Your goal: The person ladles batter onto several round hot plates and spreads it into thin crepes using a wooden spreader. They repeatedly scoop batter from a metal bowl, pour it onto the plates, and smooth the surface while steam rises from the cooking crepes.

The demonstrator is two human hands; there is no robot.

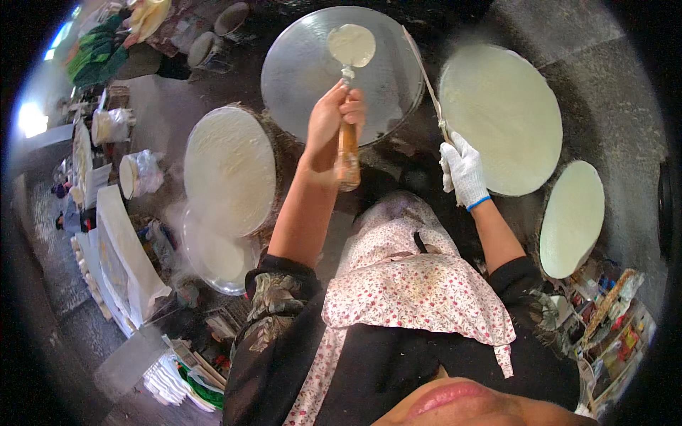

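The left hand (337,113), bare, holds a ladle (352,47) whose round bowl is over the gray griddle (305,89), nearer its far edge than its near one; white batter covers the bowl and clings to the neck below it. The fingers of that hand are curled close together around the upper part of the wooden handle, the lower end of which sticks out past the griddle's near edge. The right hand (465,169), in a white knitted glove with a blue cuff, is beyond the griddle's near right edge, its fingers bent around the lower end of a thin stick (425,74); how tightly they press cannot be told. The stick slants up along the griddle's right rim, and whether it touches the rim is unclear. Just right of the griddle is a large pale round (501,121), with a smaller pale oval (572,220) farther right and nearer the person. Left of the griddle is another pale round (229,174), and nearer the person from that, a shiny plate (238,285) bears a pale disc (222,257). A flowered apron (419,291) is on the near side of the griddle, while a long white tray (128,248) stands well to its left.
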